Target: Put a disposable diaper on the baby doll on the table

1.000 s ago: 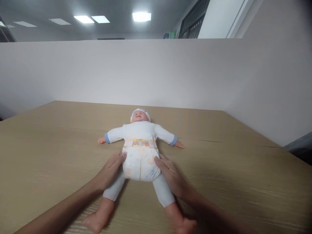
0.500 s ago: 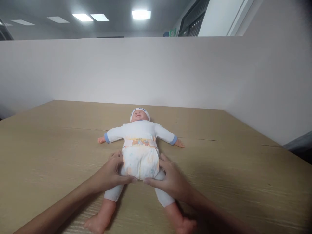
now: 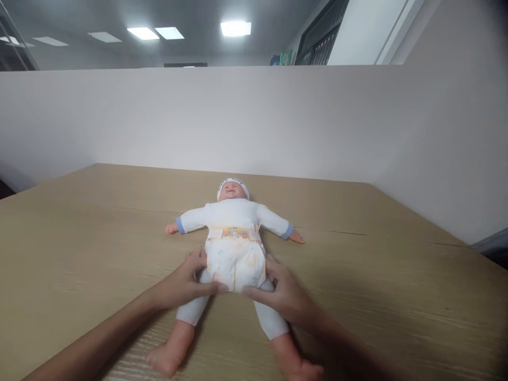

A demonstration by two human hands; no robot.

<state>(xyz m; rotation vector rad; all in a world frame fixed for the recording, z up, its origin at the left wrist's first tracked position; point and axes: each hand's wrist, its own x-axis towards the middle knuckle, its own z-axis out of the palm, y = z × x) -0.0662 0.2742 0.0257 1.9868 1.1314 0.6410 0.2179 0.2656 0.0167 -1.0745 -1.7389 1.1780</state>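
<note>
Worktop (image 3: 397, 275): wide, pale wood grain, white partition (image 3: 254, 121) along far edge.

Doll (image 3: 234, 248): flat on back near worktop centre, head away from viewer, arms spread, legs splayed toward near edge. White top, white cap, blue cuffs.

Diaper (image 3: 236, 264): fastened round doll's hips, printed band at waist, lower edge at crotch.

Left hand (image 3: 186, 283): on doll's hip, thumb across lower diaper edge, fingers behind the side; grip closed on the diaper. Right hand (image 3: 283, 293): mirrored on other hip, thumb meeting left thumb near crotch, likewise pinching the diaper.

Risks, judged from this pose:
- Uneven pull between hands: diaper likely to skew, waist band off level.
- Hard tug at lower edge: side tabs may peel; tabs themselves not visible, hold cannot be judged.
- Doll light, unrestrained on smooth wood: may slide or twist toward near edge under pull.
- Leg cuffs hidden under fingers; bunching there could pass unnoticed.
</note>
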